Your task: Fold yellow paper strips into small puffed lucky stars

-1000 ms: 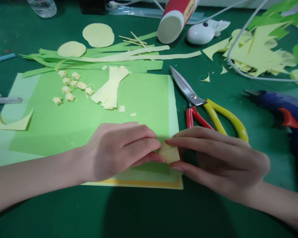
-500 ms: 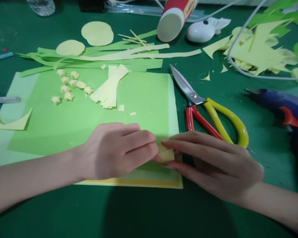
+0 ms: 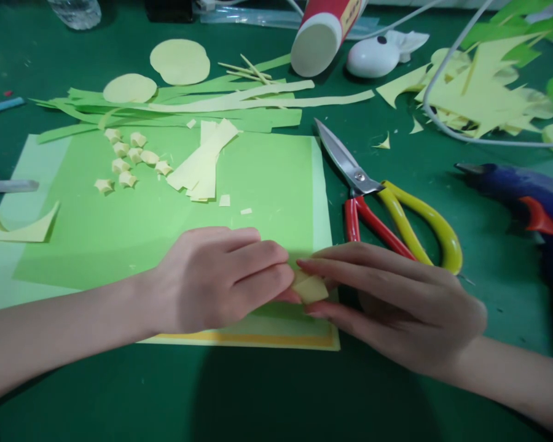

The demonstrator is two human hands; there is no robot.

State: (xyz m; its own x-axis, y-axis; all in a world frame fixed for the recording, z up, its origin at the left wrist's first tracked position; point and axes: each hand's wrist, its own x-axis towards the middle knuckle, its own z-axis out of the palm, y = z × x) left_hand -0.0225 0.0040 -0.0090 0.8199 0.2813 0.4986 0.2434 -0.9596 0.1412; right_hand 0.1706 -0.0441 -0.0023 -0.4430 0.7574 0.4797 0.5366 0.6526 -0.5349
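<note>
A small folded yellow paper strip [image 3: 311, 288] sits between my two hands, above the light green paper sheet. My left hand [image 3: 230, 279] is closed, with its fingertips pinching the left end of the strip. From the right, my right hand [image 3: 400, 301] has its fingers and thumb around the other end, fingertips above and thumb below. Part of the strip is hidden by the fingers. Ahead on the green sheet [image 3: 267, 227] lie several small folded paper stars [image 3: 127, 178] and a crossed pile of short yellow strips [image 3: 205, 159].
Scissors [image 3: 359, 178] with red and yellow handles lie just beyond my right hand. A blue glue gun [image 3: 520, 190] rests at the right. Long green paper strips [image 3: 239, 116], a red cup [image 3: 320, 43] on its side and yellow paper scraps [image 3: 479, 92] lie further back, with a white cable [image 3: 431, 92].
The exposed end of the paper strip has tilted down and slightly right between the fingers. My hands have barely moved.
</note>
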